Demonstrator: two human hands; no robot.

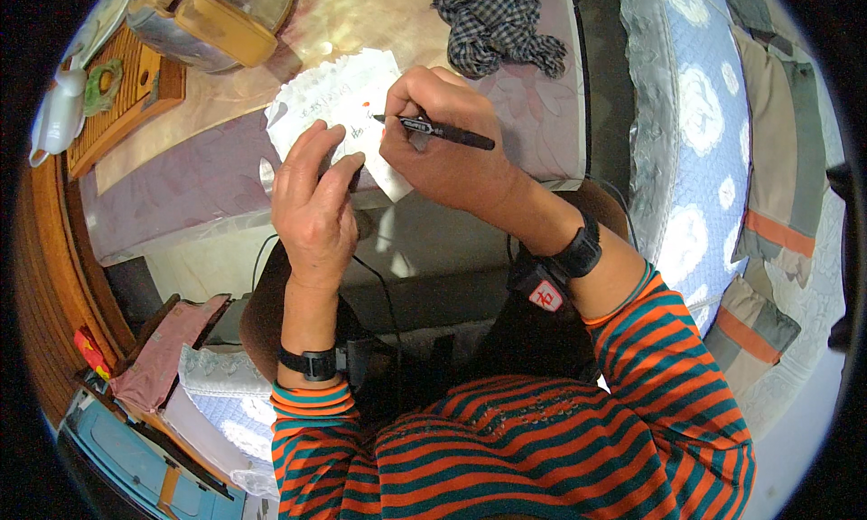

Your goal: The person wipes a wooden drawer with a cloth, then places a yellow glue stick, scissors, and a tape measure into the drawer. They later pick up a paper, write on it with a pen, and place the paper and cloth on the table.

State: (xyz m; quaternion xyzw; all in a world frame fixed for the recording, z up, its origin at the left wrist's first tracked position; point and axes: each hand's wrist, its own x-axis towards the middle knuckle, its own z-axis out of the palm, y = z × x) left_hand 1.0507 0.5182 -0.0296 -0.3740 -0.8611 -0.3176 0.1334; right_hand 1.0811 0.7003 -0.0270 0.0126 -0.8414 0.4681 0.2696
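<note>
My right hand [450,137] grips a black marker pen [447,131], its tip at the surface of a sheet of white paper [332,90]. The sheet has a partly scalloped edge, and it bears dark handwriting and a small red mark. Its lower corner hangs past the table's front edge. The fingertips of my left hand [315,201] rest on the sheet's lower left part, thumb and fingers apart, holding nothing. Part of the sheet is hidden under both hands.
A pot with a yellow handle [227,29] stands at the back left, beside a slatted wooden tea tray [135,120] with a green ring-shaped thing [103,86] and a white ceramic vessel [61,113]. A checked scarf [491,25] lies behind my right hand. A blue quilted seat cover [701,113] is at right.
</note>
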